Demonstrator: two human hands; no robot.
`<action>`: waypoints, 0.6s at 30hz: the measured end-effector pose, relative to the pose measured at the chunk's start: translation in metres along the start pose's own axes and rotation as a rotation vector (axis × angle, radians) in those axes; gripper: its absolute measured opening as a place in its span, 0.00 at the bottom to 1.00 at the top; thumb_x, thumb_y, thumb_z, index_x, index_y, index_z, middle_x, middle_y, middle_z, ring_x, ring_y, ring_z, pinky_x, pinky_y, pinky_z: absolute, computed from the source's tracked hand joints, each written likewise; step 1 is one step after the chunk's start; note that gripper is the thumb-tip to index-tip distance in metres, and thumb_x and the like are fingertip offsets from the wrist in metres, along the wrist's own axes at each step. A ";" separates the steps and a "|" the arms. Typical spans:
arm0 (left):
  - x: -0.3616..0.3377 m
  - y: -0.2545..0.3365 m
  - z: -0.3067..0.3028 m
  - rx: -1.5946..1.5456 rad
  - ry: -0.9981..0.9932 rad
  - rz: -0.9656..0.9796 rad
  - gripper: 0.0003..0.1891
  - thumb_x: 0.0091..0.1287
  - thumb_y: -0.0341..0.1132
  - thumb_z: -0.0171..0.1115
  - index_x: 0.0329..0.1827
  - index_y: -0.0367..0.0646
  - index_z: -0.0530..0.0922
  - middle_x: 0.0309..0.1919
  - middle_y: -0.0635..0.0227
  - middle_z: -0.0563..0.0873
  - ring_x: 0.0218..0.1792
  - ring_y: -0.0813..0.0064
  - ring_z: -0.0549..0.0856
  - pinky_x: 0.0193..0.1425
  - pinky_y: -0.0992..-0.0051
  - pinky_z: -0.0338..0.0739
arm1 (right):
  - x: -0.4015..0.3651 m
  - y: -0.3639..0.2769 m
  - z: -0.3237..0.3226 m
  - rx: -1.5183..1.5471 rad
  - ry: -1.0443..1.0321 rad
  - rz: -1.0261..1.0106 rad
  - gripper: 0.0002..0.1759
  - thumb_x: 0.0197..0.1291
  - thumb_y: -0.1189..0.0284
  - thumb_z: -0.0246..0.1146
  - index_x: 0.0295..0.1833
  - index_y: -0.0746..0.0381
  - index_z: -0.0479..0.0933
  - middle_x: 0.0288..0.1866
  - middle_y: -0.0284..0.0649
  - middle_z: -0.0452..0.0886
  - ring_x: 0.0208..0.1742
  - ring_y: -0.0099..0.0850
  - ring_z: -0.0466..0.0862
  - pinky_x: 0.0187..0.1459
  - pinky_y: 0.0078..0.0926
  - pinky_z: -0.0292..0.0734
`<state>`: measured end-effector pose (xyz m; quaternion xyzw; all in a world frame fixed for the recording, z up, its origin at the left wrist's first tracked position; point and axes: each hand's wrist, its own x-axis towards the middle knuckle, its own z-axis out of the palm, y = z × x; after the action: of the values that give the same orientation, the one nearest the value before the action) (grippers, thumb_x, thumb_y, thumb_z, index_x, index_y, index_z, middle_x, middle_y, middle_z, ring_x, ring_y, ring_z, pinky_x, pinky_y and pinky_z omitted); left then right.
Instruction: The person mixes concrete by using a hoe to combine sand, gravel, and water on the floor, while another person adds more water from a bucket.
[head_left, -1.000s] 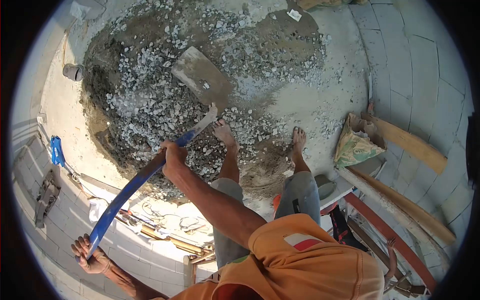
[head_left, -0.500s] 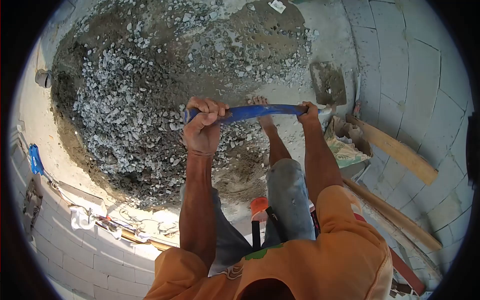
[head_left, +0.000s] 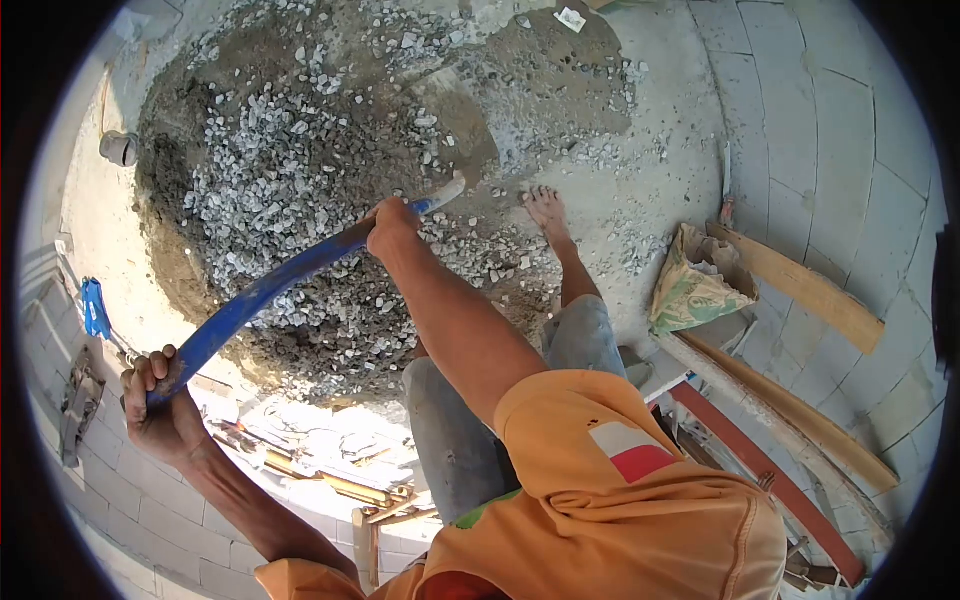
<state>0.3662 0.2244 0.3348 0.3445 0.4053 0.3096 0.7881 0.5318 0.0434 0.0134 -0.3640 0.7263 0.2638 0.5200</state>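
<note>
A shovel with a blue handle (head_left: 270, 285) slants across the view from lower left to upper centre. My left hand (head_left: 160, 405) is closed around the handle's far end, out at the left. Farther along, near the pale neck, my right hand (head_left: 395, 225) grips the same handle. The wet, grey-coated blade (head_left: 460, 130) is at the upper part of the gravel pile (head_left: 260, 190); its edges blend with the wet mix around it. Grey stones and dark wet sand make up the pile.
My bare foot (head_left: 545, 212) stands on the concrete floor right of the pile. A torn sack (head_left: 695, 285) and wooden planks (head_left: 795, 285) lie along the block wall (head_left: 840, 150) at right. A grey pipe stub (head_left: 118, 149) and blue straps (head_left: 95, 308) are at left.
The shovel blade has swung from the floor at right leftward to the pile. My left hand has moved down and left with the handle end; my right hand has moved left.
</note>
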 end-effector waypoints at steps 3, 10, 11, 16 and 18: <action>-0.035 0.092 -0.025 0.136 0.027 0.130 0.08 0.63 0.21 0.54 0.26 0.38 0.66 0.28 0.64 0.64 0.38 0.64 0.66 0.62 0.55 0.59 | -0.049 0.106 0.008 -0.117 -0.233 0.116 0.10 0.52 0.81 0.54 0.41 0.69 0.67 0.31 0.47 0.74 0.26 0.38 0.77 0.26 0.39 0.75; -0.191 0.197 -0.109 0.005 0.100 0.366 0.10 0.59 0.23 0.58 0.28 0.37 0.64 0.30 0.64 0.61 0.41 0.65 0.62 0.52 0.66 0.65 | -0.167 0.184 -0.041 -0.453 -0.388 0.117 0.06 0.46 0.81 0.59 0.26 0.66 0.67 0.22 0.41 0.71 0.18 0.32 0.73 0.19 0.32 0.69; -0.204 0.191 -0.105 0.015 0.114 0.395 0.10 0.59 0.23 0.58 0.28 0.37 0.64 0.30 0.64 0.61 0.41 0.65 0.62 0.52 0.66 0.65 | -0.152 0.195 -0.056 -0.511 -0.375 0.067 0.06 0.46 0.81 0.59 0.26 0.66 0.67 0.22 0.41 0.71 0.18 0.32 0.73 0.19 0.32 0.70; -0.191 0.081 -0.017 0.025 0.160 0.365 0.16 0.51 0.23 0.61 0.27 0.48 0.60 0.24 0.74 0.60 0.32 0.74 0.63 0.46 0.69 0.60 | -0.128 0.067 -0.097 -0.326 -0.379 0.076 0.06 0.50 0.80 0.61 0.29 0.65 0.69 0.24 0.42 0.73 0.21 0.35 0.74 0.26 0.38 0.76; -0.170 -0.017 0.047 0.027 0.126 0.248 0.15 0.50 0.27 0.62 0.26 0.50 0.61 0.21 0.74 0.63 0.28 0.74 0.66 0.45 0.69 0.60 | -0.073 -0.054 -0.116 -0.388 -0.342 -0.036 0.09 0.48 0.81 0.61 0.33 0.64 0.68 0.25 0.38 0.71 0.25 0.33 0.74 0.30 0.36 0.74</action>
<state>0.3276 0.0705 0.4143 0.3824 0.4124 0.4202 0.7122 0.5244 -0.0585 0.1194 -0.4200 0.5571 0.4467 0.5601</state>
